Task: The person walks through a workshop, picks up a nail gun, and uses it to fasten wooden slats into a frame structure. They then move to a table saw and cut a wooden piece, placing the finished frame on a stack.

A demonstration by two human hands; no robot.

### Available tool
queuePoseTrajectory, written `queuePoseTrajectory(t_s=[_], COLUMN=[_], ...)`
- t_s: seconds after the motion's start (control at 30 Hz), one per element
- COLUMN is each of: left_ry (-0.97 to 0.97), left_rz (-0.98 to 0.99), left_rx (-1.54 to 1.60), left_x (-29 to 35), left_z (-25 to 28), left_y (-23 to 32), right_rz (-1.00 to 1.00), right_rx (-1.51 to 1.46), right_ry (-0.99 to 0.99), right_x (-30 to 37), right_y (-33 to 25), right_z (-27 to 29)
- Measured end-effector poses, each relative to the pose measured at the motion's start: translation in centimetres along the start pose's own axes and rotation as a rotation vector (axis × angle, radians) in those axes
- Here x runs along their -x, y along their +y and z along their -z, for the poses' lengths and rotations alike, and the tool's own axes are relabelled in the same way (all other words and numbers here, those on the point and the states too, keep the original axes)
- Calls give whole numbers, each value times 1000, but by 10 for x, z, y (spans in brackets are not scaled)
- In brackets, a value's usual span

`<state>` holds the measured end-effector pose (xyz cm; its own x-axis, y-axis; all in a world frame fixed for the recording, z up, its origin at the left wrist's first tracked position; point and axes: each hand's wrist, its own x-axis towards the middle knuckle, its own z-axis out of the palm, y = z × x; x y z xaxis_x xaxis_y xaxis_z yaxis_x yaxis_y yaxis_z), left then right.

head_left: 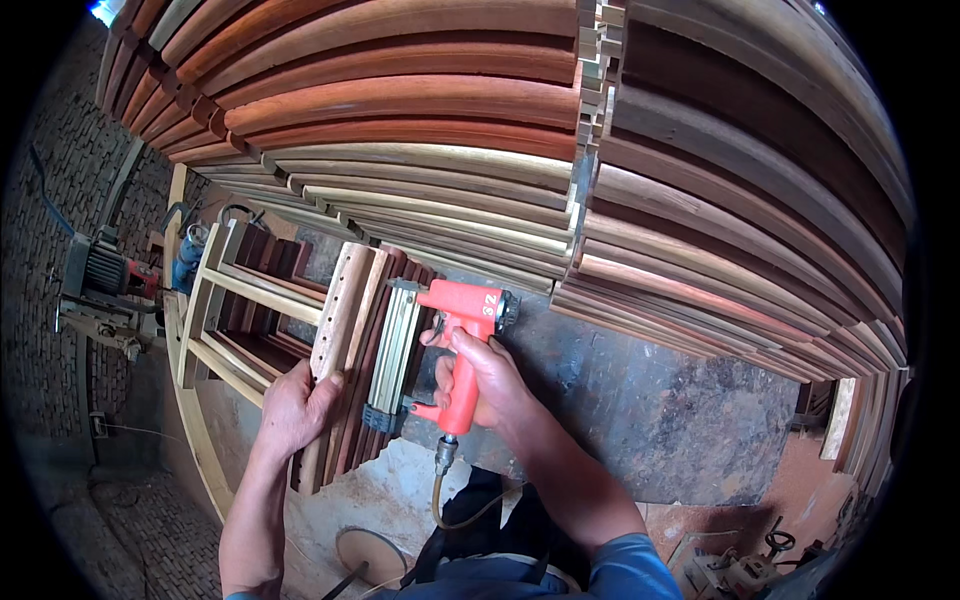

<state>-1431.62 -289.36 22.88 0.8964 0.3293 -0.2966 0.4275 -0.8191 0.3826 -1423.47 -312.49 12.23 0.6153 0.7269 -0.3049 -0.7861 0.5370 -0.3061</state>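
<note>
My right hand (488, 372) is wrapped round the handle of a red pneumatic nail gun (464, 300). The gun's silver magazine (394, 345) points left, and an air hose (438, 505) runs down from the handle's lower end. Left of it, my left hand (298, 410) grips a reddish-brown wooden strip (344, 300) with a row of small dark holes along it; the thumb lies on top and some fingers are hidden. Darker wooden strips (362, 400) lie side by side between that strip and the magazine. The nose of the gun sits just above these strips.
Tall stacks of shaped wooden mouldings (420, 110) fill the far side. A pale wooden frame (255, 285) stands at left, near a motor machine (105, 268) and a blue power tool (188, 255). A worn grey tabletop (660, 420) spreads right. A round disc (370, 555) lies low.
</note>
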Motion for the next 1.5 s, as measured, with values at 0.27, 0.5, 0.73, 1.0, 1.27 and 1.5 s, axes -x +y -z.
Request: queuePoseTrajectory(t_s=[0.27, 0.5, 0.73, 1.0, 1.27, 1.5], left_ry=[11, 14, 9, -14, -35, -15], left_rz=[-22, -28, -38, -40, -109, -147], left_rx=[-36, -35, -30, -18, 44, -13], left_x=[0, 0, -1, -2, -4, -4], left_z=[1, -1, -1, 2, 4, 4], left_y=[2, 0, -1, 6, -2, 1], right_rz=[-22, -2, -2, -2, -6, 39], right_rx=[12, 16, -2, 8, 11, 3], right_ry=[-14, -29, -40, -30, -12, 3], right_x=[-2, -2, -2, -1, -1, -4], right_y=[0, 1, 2, 2, 5, 7], right_z=[-1, -2, -2, -3, -6, -1])
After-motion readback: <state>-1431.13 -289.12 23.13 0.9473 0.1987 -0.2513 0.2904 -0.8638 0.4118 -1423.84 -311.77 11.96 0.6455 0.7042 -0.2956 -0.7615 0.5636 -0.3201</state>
